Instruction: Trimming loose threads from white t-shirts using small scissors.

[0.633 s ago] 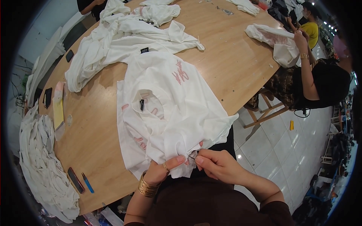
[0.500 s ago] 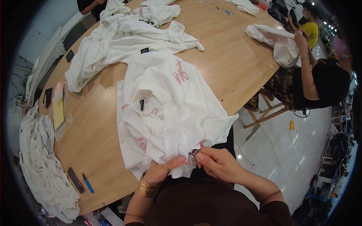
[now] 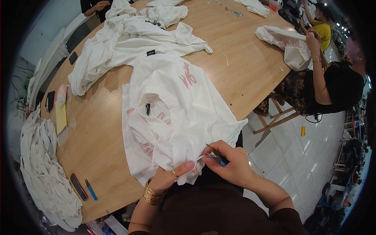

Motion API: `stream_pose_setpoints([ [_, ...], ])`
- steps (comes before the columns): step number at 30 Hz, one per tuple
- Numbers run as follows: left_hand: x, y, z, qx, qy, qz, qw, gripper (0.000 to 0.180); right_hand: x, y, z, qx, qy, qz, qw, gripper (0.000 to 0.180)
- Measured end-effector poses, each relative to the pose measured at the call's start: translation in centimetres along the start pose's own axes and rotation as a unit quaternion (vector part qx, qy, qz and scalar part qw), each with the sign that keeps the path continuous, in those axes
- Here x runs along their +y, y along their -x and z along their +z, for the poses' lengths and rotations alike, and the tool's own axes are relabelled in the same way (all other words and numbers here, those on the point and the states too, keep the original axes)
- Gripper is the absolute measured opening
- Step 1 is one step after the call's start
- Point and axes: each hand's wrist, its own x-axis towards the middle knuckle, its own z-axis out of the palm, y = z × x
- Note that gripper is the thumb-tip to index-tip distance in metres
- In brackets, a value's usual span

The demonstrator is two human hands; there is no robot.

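Now right hand (image 3: 234, 166) turned, snips (image 3: 222, 159) bared, left hand (image 3: 167, 178) on shirt (image 3: 186, 111)

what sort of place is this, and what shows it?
Probably a garment workshop: white garments heaped on a big wooden table, a small cutting tool in the right hand at a white shirt, and a seated co-worker handling another white piece.

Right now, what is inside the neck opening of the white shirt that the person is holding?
A black neck label and pink marks show there. Deeper inside, folded cloth of the white shirt hides the rest.
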Motion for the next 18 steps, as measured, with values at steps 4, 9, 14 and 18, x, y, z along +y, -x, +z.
stream_pose_setpoints([
  [4, 0.8, 0.0, 0.3, -0.026, -0.018, -0.016, 0.999, 0.028, 0.2, 0.0, -0.4, 0.059, 0.075, -0.081, 0.992, 0.021],
  [9, 1.1, 0.3, 0.6, 0.010, -0.040, 0.000, 0.999, 0.028, 0.2, -0.3, -0.3, 0.068, 0.083, -0.074, 0.991, 0.019],
  [14, 1.7, -0.2, 1.2, -0.025, 0.012, 0.012, 1.000, 0.034, -0.1, -0.7, -0.4, 0.069, 0.054, -0.011, 0.996, 0.018],
  [18, 2.2, -0.1, 1.6, -0.020, 0.075, 0.004, 0.997, 0.034, -0.1, -0.6, -0.5, 0.066, 0.063, 0.001, 0.996, 0.020],
])
